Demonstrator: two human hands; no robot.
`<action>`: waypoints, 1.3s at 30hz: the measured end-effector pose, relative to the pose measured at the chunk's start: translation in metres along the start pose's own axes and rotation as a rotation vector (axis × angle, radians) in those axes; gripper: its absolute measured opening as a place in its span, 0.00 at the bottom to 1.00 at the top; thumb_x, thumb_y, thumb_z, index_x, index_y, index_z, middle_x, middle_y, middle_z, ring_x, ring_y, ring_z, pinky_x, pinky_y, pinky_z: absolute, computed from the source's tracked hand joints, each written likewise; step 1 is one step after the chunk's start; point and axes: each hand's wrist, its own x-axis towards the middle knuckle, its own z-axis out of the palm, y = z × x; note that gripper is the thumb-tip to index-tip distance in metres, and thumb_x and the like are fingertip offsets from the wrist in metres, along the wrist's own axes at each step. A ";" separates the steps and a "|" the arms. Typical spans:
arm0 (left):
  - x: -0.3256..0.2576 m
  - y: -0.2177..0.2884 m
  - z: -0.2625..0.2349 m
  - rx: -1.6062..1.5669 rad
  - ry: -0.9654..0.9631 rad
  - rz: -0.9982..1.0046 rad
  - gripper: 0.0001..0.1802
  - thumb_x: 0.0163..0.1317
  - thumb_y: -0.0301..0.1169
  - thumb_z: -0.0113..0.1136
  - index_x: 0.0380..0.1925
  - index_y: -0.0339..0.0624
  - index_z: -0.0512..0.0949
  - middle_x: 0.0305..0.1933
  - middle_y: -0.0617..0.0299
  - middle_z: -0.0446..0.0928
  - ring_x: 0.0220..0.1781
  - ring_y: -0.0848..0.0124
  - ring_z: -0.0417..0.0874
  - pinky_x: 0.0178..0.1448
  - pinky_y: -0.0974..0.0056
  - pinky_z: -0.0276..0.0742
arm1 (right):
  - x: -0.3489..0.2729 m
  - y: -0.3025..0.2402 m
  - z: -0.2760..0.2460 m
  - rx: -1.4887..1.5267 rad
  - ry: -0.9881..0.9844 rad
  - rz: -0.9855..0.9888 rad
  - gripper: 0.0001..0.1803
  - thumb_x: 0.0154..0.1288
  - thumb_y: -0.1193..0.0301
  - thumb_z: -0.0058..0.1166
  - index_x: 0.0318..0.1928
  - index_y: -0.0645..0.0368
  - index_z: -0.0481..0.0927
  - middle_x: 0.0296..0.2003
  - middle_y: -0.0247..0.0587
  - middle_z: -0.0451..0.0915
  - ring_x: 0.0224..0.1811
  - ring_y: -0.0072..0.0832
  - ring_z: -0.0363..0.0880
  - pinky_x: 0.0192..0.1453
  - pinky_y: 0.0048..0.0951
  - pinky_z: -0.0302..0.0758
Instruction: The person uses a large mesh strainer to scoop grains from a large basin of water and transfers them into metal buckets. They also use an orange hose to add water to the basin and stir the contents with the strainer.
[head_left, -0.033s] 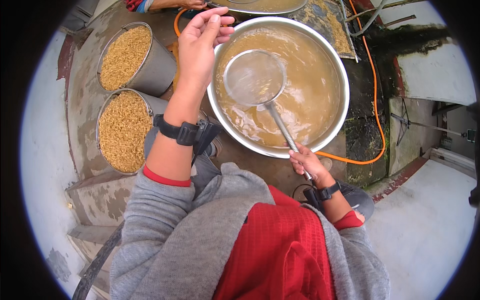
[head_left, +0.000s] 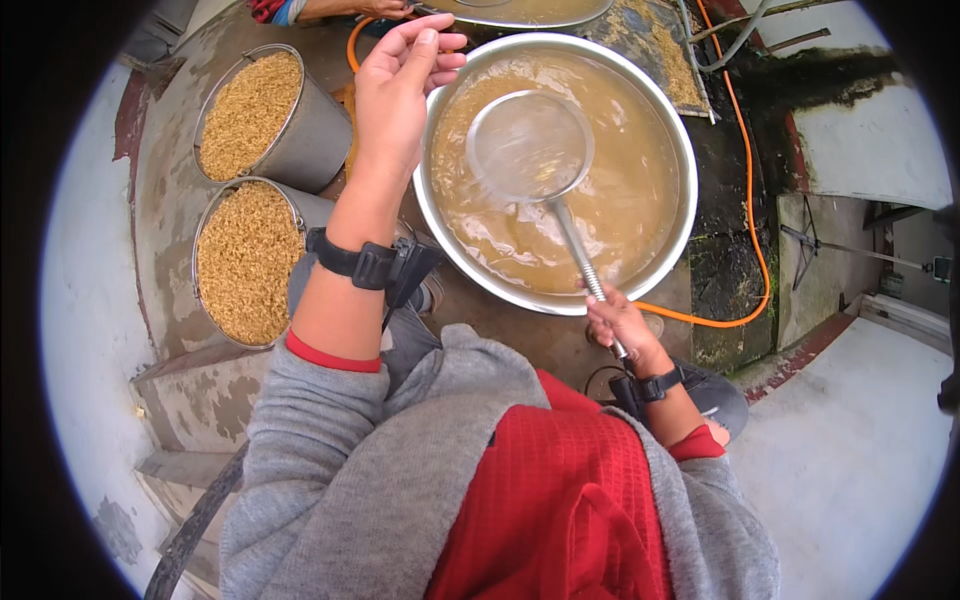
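My right hand (head_left: 618, 325) is closed round the ribbed metal handle of a round mesh skimmer (head_left: 530, 148). The skimmer's head is over the murky brown water (head_left: 620, 220) in a wide metal basin (head_left: 684, 215); whether the mesh touches the water I cannot tell. Nothing shows on the mesh. My left hand (head_left: 400, 75) is raised by the basin's left rim, its fingers loosely stretched and holding nothing.
Two metal buckets full of golden grain, a far one (head_left: 325, 135) and a near one (head_left: 315, 208), stand at the left. Another person's arm (head_left: 345, 8) reaches in beside a second basin (head_left: 540, 20) at the top. An orange hose (head_left: 752, 200) curves round the right side.
The skimmer's head has shifted right and slightly farther from me across the basin. My right hand has moved a little to the right with it; my left hand has hardly moved.
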 end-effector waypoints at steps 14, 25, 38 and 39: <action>0.000 0.000 -0.001 0.040 0.008 0.002 0.13 0.65 0.27 0.54 0.49 0.38 0.76 0.40 0.61 0.80 0.39 0.77 0.80 0.46 0.73 0.76 | 0.123 -0.029 -0.052 -0.240 0.591 -0.232 0.12 0.65 0.71 0.50 0.42 0.60 0.61 0.21 0.34 0.65 0.13 0.19 0.63 0.12 0.24 0.63; 0.000 -0.002 0.000 0.018 -0.007 -0.004 0.13 0.63 0.24 0.55 0.48 0.35 0.75 0.39 0.59 0.81 0.37 0.77 0.80 0.45 0.74 0.77 | 0.107 -0.029 0.040 0.668 -0.265 0.000 0.16 0.71 0.65 0.43 0.53 0.63 0.68 0.20 0.26 0.63 0.14 0.12 0.59 0.15 0.15 0.60; 0.001 -0.007 0.004 0.063 -0.013 -0.038 0.14 0.63 0.25 0.56 0.48 0.35 0.75 0.39 0.57 0.81 0.38 0.77 0.81 0.46 0.73 0.77 | 0.071 -0.013 -0.036 1.126 -0.145 -0.233 0.14 0.71 0.65 0.45 0.46 0.63 0.71 0.17 0.26 0.61 0.14 0.15 0.60 0.18 0.18 0.62; 0.001 -0.007 0.004 0.065 -0.012 -0.044 0.14 0.63 0.25 0.56 0.48 0.35 0.75 0.40 0.57 0.81 0.38 0.77 0.81 0.46 0.73 0.77 | 0.063 -0.012 -0.042 1.109 -0.078 -0.226 0.11 0.70 0.67 0.45 0.45 0.63 0.71 0.17 0.26 0.61 0.14 0.15 0.60 0.18 0.18 0.62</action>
